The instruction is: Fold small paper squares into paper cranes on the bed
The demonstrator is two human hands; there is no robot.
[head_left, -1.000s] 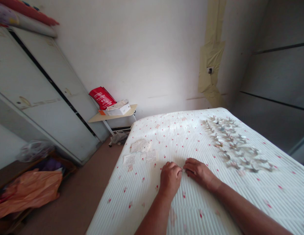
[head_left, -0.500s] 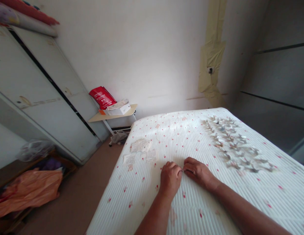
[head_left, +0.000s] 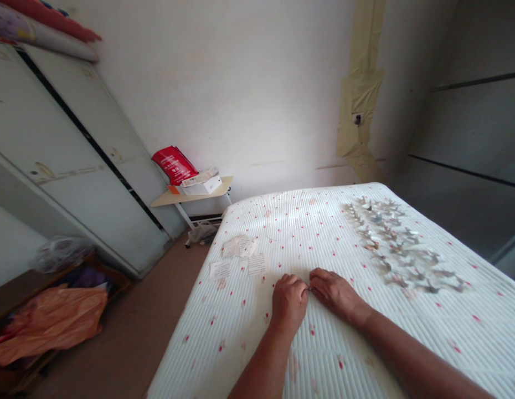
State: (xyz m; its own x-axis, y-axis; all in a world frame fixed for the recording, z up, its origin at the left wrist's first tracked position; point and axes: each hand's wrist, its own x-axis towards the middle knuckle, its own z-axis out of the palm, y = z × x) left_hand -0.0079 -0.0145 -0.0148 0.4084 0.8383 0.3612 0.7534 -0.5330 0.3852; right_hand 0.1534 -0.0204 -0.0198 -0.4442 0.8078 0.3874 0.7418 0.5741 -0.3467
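Note:
My left hand [head_left: 289,300] and my right hand [head_left: 335,292] rest close together on the bed, fingertips almost meeting. Both are closed, pinching a small folded piece of paper [head_left: 309,288] between them; the fingers hide most of it. To the left of my hands lie printed paper squares [head_left: 257,265], some single and some in a loose overlapping pile [head_left: 240,246]. Over on the right, several small folded paper figures [head_left: 415,257], shaped like birds, stand in rows.
The bed's white ribbed cover [head_left: 241,343] has red dots. Beyond its far left corner, a small table [head_left: 224,188] bears a red bag [head_left: 174,165] and a white box [head_left: 201,187]. A cabinet [head_left: 75,138] and an orange plastic bag [head_left: 53,316] are at left.
My right hand has shifted slightly left, and its fingers are drawn closer together. My left hand stays nearly in place. The papers and figures have not moved.

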